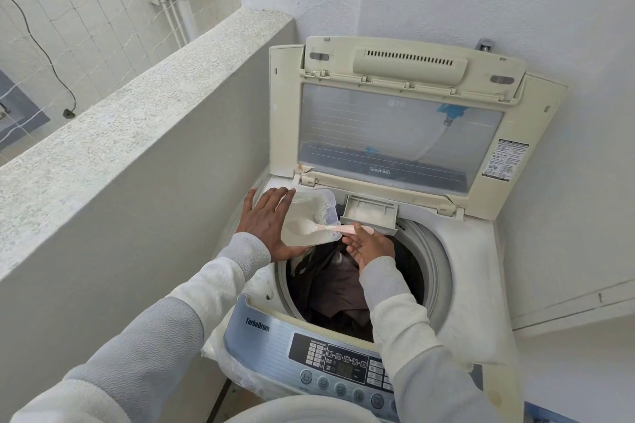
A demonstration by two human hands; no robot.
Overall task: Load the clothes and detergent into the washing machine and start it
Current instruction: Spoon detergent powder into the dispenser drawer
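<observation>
Beside a grey parapet wall (137, 154), top-loading washing machine (474, 271), cream body, lid (405, 127) raised upright against the rear wall, clear window panel in it. Drum (429, 271) open; dark clothes (340, 288), brown and black, lying inside. Detergent drawer (371, 213) at the rear rim of the opening, pulled out, pale powder apparently in it, though the view is too small to be sure. Control panel (343, 367) at the front edge, blue-grey, with buttons and a small display.

Left hand (268, 220): fingers spread and straight, palm cupped against the side of a translucent detergent container (309, 216), supporting it over the left rear rim of the drum. Container tilted, white powder inside.

Right hand (369, 245): fingers curled, pinching the handle of a pink scoop (330, 227); bowl of the scoop inside the container, loaded with powder. Hand positioned over the drum, just in front of the drawer.

Both sleeves (405, 319) white and pale grey.
</observation>
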